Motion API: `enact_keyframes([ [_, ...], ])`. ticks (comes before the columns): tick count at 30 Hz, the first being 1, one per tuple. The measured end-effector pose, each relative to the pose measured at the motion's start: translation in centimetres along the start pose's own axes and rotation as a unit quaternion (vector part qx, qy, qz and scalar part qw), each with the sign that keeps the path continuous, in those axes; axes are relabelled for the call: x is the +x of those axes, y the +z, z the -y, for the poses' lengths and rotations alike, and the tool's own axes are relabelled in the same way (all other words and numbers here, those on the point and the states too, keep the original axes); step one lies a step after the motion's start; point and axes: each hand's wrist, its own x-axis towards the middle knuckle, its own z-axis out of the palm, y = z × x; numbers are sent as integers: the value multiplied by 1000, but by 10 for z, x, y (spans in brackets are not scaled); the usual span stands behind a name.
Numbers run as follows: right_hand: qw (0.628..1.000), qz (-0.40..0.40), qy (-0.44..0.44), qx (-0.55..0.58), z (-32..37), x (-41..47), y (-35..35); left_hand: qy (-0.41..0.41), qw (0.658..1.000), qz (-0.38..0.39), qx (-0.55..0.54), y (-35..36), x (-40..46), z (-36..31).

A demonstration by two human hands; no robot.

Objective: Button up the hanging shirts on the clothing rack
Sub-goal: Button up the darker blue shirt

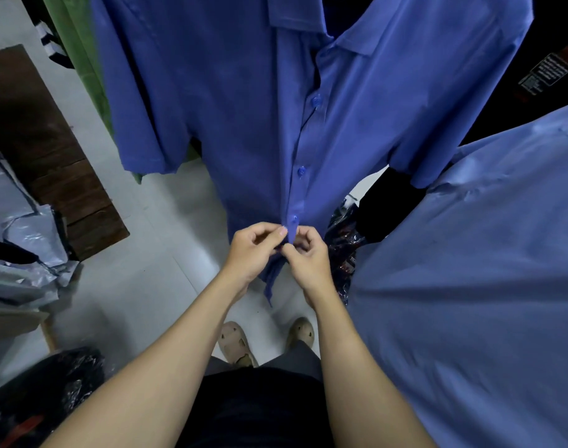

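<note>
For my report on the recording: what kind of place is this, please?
Probably a clothing stockroom or small garment shop: several blue shirts hang close together, grey plastic mailer bags lie piled at left, and black wrapped packages sit beneath.

Pale tiled floor (140,286) carries a dark wooden bench (50,163) — grey plastic bags (21,227) heaped by it — and two beige shoes (237,344).

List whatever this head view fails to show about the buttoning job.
- Button being worked: hidden in the head view behind the left hand and right hand, both pinching the blue shirt placket.
- Hanger and rack: cut off by the top edge.
- Black label: print too small, blurred.
</note>
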Motion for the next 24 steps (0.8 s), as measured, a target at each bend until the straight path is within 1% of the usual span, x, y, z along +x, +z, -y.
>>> enact_keyframes([
  [3,999,-19,19,21,-7,-5,1,-6,999,13,38,-9,-5,14],
  [5,997,-20,40,62,-12,-10,0,-2,998,13,55,-13,-10,21],
  [8,991,-15,71,110,-16,-17,-6,1,999,10,50,-17,-15,31],
  [11,990,6,84,117,-22,-24,-14,5,998,14,58,-16,-19,34],
  [17,985,41,117,120,-24,-36,-32,28,997,-16,74,0,-32,35],
  [21,971,82,149,171,-26,-42,-47,49,993,-26,100,10,-41,39],
  [24,979,78,127,141,-27,-41,-55,66,989,-59,119,18,-46,44],
])
